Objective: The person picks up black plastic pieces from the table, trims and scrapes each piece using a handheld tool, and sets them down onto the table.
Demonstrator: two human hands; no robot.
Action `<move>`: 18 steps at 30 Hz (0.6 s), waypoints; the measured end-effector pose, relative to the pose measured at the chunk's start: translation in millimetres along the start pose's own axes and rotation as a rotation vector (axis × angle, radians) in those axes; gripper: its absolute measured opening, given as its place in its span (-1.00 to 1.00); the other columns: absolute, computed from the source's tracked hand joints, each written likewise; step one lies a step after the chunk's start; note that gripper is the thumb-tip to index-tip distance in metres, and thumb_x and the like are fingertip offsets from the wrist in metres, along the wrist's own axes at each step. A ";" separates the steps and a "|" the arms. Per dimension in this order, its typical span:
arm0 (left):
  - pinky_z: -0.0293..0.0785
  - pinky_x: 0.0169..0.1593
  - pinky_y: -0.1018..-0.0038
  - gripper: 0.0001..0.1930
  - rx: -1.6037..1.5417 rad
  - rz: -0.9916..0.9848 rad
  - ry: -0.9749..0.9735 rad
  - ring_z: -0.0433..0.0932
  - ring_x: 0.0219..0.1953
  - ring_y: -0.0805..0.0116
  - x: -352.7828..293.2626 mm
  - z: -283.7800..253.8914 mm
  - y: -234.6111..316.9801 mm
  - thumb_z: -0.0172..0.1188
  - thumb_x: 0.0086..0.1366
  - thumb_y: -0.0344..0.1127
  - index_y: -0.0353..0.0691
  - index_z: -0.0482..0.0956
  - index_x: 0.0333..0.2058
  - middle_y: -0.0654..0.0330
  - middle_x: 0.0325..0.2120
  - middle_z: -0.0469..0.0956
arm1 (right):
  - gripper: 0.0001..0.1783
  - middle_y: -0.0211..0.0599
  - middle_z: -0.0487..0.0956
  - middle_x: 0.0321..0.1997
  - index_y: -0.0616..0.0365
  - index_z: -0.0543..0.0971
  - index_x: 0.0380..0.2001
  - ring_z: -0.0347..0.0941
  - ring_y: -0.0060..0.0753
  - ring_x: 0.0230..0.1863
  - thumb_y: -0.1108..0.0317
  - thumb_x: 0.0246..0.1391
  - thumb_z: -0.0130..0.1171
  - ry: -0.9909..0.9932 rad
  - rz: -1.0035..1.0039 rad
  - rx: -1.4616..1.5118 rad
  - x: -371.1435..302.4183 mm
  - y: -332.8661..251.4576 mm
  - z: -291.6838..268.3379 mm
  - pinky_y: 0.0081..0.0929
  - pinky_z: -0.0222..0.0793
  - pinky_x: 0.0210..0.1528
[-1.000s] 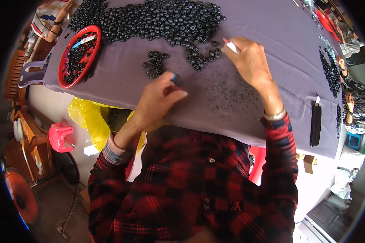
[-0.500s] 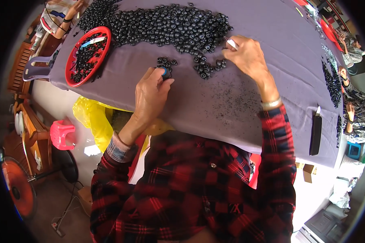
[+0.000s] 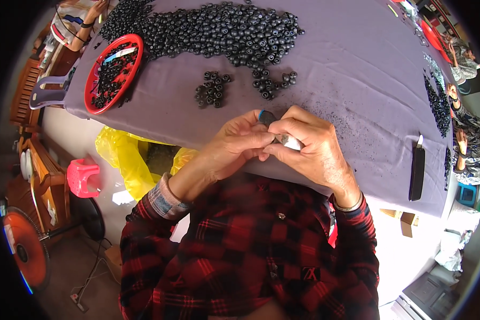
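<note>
Left forearm (image 3: 189,180) angled up and rightward; right forearm (image 3: 354,229) steeper, leaning inward. Left grip (image 3: 241,141) and right grip (image 3: 310,137) together before the torso (image 3: 245,240), tips meeting or nearly so. Left: thumb extended, fingers curled. Right: thumb and forefinger pinched, other fingers folded.
</note>
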State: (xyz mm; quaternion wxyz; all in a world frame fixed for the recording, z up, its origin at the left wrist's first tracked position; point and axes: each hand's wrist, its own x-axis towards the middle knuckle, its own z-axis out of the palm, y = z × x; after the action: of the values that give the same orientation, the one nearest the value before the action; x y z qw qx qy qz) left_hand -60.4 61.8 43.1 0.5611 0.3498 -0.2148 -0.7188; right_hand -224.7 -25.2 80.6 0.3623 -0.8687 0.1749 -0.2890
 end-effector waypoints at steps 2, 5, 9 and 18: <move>0.39 -0.32 0.61 -0.77 -0.011 0.062 -0.086 0.50 -0.36 0.57 2.2 -3.6 -5.2 0.19 0.27 -0.42 -0.12 0.42 -0.12 0.33 -0.36 0.55 | -0.73 -0.41 0.48 -0.46 0.18 0.58 -0.41 0.46 -0.46 -0.45 0.51 -0.26 0.43 0.054 0.039 0.187 -3.5 6.1 3.6 -0.52 0.38 -0.42; 0.41 -0.28 0.57 -0.70 -0.025 0.034 -0.051 0.50 -0.35 0.54 0.4 -6.6 -7.3 0.23 0.23 -0.41 -0.17 0.39 -0.09 0.31 -0.35 0.54 | -0.75 -0.42 0.49 -0.44 0.19 0.58 -0.43 0.46 -0.49 -0.45 0.51 -0.26 0.43 0.047 0.002 0.127 -3.8 7.6 3.5 -0.51 0.39 -0.41; 0.43 -0.27 0.54 -0.70 0.085 0.039 -0.048 0.50 -0.35 0.51 -1.5 -3.8 3.2 0.24 0.23 -0.41 -0.20 0.38 -0.09 0.30 -0.35 0.53 | -0.72 -0.41 0.50 -0.43 0.19 0.58 -0.42 0.46 -0.48 -0.46 0.49 -0.29 0.45 0.038 -0.019 0.011 -3.8 7.1 2.5 -0.53 0.37 -0.43; 0.46 -0.25 0.52 -0.66 -0.057 -0.013 -0.096 0.51 -0.33 0.47 3.2 -4.2 -0.2 0.22 0.23 -0.42 -0.20 0.33 -0.05 0.27 -0.35 0.50 | -0.80 -0.40 0.53 -0.49 0.23 0.61 -0.42 0.45 -0.54 -0.48 0.47 -0.17 0.42 -0.049 0.010 0.318 1.6 13.4 -3.7 -0.54 0.36 -0.44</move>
State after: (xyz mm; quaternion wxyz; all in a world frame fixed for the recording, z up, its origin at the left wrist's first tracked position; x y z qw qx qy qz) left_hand -57.8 59.2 39.4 0.5552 0.3002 -0.2183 -0.7443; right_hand -227.1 -37.0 73.5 0.5008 -0.8064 0.1222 -0.2899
